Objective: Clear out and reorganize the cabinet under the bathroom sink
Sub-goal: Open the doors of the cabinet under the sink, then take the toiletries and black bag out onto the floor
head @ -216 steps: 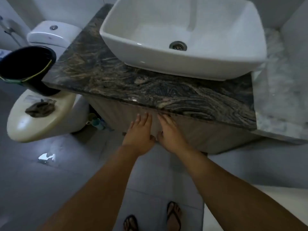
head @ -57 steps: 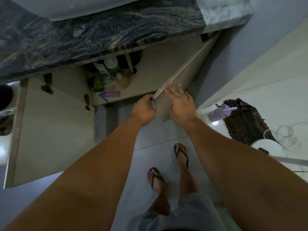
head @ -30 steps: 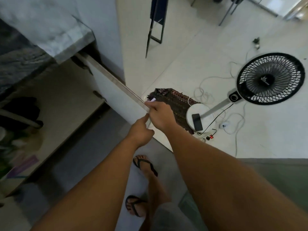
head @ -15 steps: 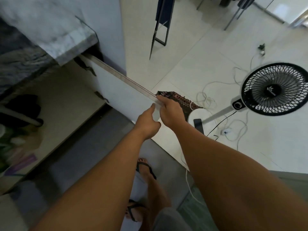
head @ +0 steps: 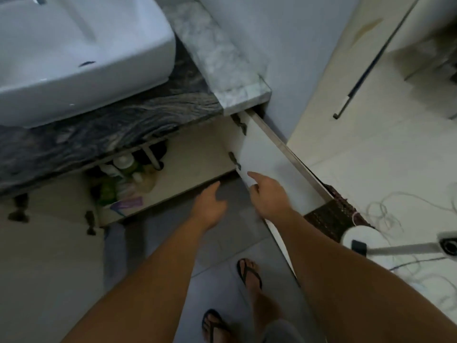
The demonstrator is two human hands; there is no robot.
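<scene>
The cabinet under the white sink (head: pixel 81 55) stands with both doors swung wide. Its pale shelf (head: pixel 197 164) holds several bottles and packets (head: pixel 123 179) clustered on the left around the drain pipe; the right half of the shelf is bare. My left hand (head: pixel 210 206) hovers just in front of the shelf edge, fingers relaxed, holding nothing. My right hand (head: pixel 267 194) hangs in front of the inner face of the right door (head: pixel 277 174), index finger extended, gripping nothing. The left door (head: pixel 44 256) fills the lower left.
A dark veined countertop (head: pixel 103 129) overhangs the cabinet, with a marble ledge (head: pixel 227 65) to its right. A dark mat (head: pixel 336 216), a fan's white base (head: pixel 361 236) and loose white cables (head: pixel 385 209) lie past the right door. My sandalled feet (head: pixel 249 273) stand on grey tiles.
Both hands have let go of the right door's edge and moved toward the cabinet opening. My view has swung left, back from the fan to the sink and cabinet.
</scene>
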